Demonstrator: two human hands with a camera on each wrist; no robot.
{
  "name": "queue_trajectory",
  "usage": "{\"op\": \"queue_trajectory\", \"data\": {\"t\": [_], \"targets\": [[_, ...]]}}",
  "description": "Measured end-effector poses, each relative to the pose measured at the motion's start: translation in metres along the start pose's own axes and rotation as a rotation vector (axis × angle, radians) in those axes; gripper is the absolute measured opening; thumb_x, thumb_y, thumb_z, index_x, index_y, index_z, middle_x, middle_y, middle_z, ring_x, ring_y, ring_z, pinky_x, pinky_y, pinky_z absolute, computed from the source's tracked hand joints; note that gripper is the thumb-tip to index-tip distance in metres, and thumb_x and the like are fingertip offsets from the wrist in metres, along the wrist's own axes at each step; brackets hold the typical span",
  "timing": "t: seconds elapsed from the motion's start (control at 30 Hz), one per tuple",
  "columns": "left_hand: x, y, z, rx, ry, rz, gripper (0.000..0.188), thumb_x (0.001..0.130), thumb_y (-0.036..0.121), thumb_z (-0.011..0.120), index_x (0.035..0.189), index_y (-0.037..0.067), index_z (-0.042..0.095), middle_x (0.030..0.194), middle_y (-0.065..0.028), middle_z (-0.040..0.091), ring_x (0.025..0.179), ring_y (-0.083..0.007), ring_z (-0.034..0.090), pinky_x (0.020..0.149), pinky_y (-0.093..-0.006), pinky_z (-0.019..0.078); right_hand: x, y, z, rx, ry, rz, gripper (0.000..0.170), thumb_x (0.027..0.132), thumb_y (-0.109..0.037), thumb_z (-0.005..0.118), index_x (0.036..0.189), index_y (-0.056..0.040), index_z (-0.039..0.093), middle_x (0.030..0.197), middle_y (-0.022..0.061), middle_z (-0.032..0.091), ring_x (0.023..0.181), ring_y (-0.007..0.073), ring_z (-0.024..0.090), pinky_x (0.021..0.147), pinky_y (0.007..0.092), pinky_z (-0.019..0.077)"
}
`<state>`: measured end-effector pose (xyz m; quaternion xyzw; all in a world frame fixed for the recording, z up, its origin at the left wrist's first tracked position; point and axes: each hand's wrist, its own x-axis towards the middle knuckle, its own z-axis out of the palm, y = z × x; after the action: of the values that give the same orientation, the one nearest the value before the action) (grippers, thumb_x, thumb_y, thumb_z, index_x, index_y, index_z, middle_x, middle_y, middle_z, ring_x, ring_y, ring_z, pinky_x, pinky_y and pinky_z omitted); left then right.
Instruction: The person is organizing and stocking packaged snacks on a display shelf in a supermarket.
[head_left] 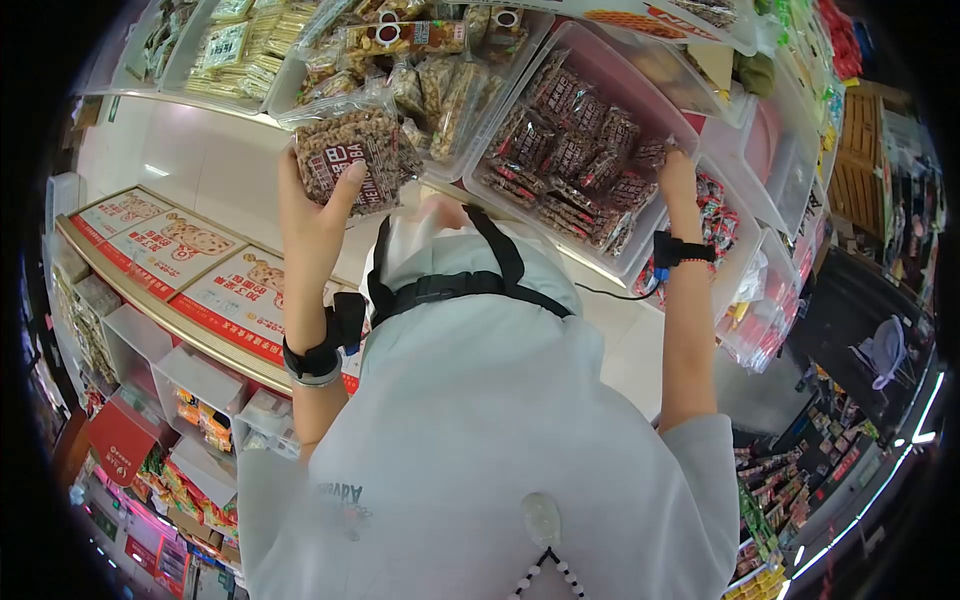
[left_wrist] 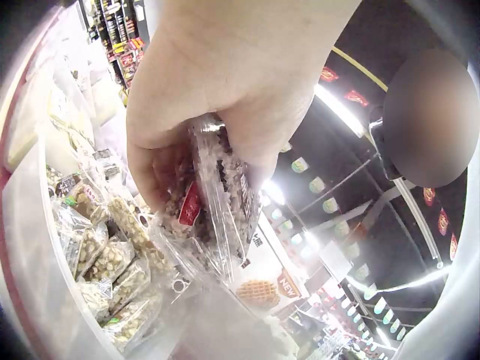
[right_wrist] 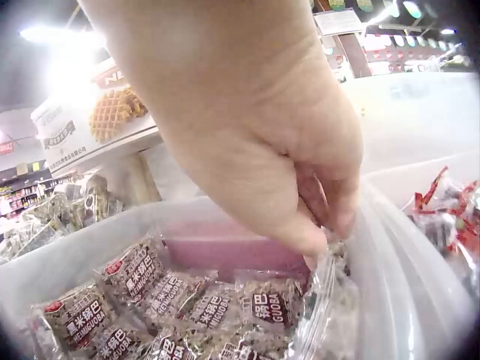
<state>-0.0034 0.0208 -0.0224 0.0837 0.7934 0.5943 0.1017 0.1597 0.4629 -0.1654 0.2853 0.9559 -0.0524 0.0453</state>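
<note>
Guoba packets [head_left: 568,128], clear-wrapped, brown-grained, maroon-labelled: a batch in your plastic tub [head_left: 640,100]; more clasped in your left hand's [head_left: 315,215] grip; one pinched by your right hand [head_left: 678,182] beside the tub wall.

2 hands [head_left: 318,215] [head_left: 677,180] — 2 wrist straps [head_left: 322,350] [head_left: 686,251] — 1 pendant [head_left: 541,518].

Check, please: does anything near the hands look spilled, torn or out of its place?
Nothing clearly stands out. The loose packets in the plastic tub lie at mixed angles, which seems normal. The upright packet beside its wall is pinched by the right hand. I see no spill or tear.
</note>
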Motion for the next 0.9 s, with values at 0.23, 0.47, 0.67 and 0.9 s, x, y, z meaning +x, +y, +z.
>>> {"op": "queue_trajectory", "data": {"t": [0.23,0.47,0.67,0.9], "targets": [[0.0,-0.001,-0.001,-0.012,-0.006,-0.034,0.051,0.079,0.017,0.065,0.115,-0.005,0.038,0.102,-0.0122,0.054,0.089,-0.0149,0.054,0.077,-0.0276,0.0448,0.008,-0.048,-0.024,-0.002,-0.113,-0.108,0.029,0.071,-0.011,0.062,0.097,0.0,0.057,0.1,0.0235,0.057,0.092,0.0401,0.055,0.08,0.0438,0.0451],[-0.001,0.004,-0.002,-0.001,0.012,-0.036,0.048,0.079,0.017,0.065,0.113,-0.004,0.038,0.1,-0.0115,0.054,0.088,-0.0144,0.054,0.076,-0.0272,0.0449,0.024,-0.076,0.048,-0.172,-0.469,-0.038,0.03,0.074,-0.018,0.063,0.095,0.0018,0.056,0.098,0.0251,0.058,0.093,0.0388,0.057,0.078,0.0436,0.0479],[-0.003,-0.003,-0.009,-0.013,0.065,-0.099,0.047,0.079,0.016,0.065,0.112,-0.004,0.039,0.099,-0.0113,0.054,0.087,-0.0136,0.054,0.076,-0.0266,0.0449,0.015,-0.087,0.046,-0.223,-0.484,-0.068,0.039,0.071,-0.017,0.065,0.106,-0.0038,0.054,0.111,0.0184,0.053,0.1,0.0346,0.055,0.082,0.0424,0.0475],[-0.001,0.001,-0.008,-0.02,0.05,-0.092,0.045,0.079,0.016,0.064,0.111,-0.004,0.04,0.099,-0.0111,0.054,0.086,-0.0136,0.054,0.076,-0.0267,0.0449,0.026,-0.092,0.026,-0.421,-0.463,-0.161,0.097,0.054,-0.032,0.081,0.133,-0.0101,0.03,0.143,0.0084,0.019,0.126,0.034,0.03,0.1,0.0469,0.0293]]}}
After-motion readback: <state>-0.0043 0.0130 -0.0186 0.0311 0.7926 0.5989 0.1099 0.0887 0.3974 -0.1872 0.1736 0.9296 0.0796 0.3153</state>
